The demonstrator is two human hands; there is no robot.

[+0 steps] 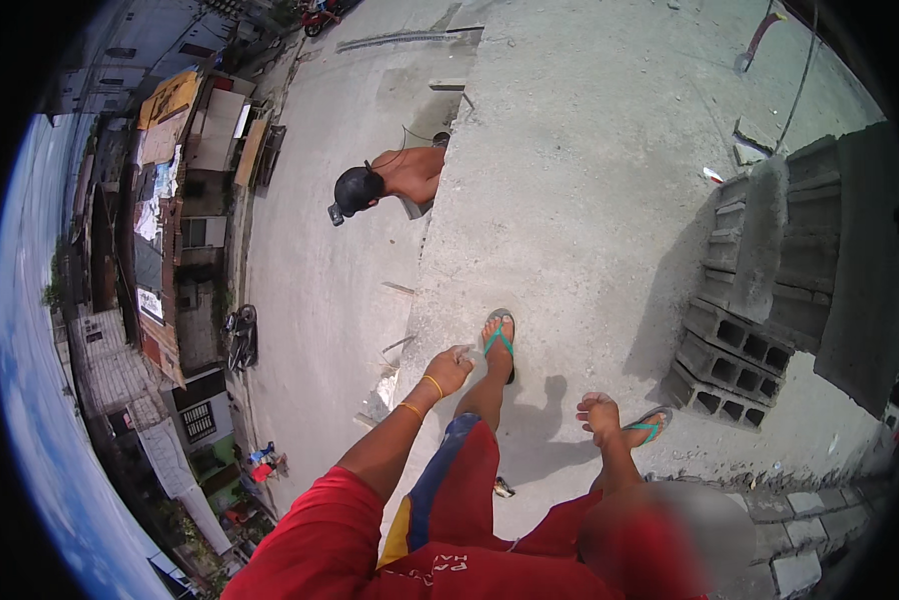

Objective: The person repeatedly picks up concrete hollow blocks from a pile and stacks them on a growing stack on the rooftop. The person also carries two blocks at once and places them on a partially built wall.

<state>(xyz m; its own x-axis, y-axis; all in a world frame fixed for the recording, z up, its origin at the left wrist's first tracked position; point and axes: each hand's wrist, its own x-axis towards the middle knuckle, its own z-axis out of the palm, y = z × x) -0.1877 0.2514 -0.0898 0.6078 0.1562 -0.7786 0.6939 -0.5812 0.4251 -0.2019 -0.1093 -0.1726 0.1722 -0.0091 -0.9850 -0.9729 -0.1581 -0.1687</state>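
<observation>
My left hand, with yellow bands at its wrist, is closed in front of my left leg. A small translucent piece, apparently clear plastic, shows at its fingertips. My right hand hangs above the concrete slab beside my right foot. Its fingers are loosely bent and apart, and I see nothing in them. On my feet are green-strapped flip-flops, the left one near the slab's left edge.
Grey hollow blocks are stacked at the right. Past the slab's left edge, lower down, a bare-backed person in a dark cap bends over. Short bars jut from that edge. A motorcycle stands by houses at the left.
</observation>
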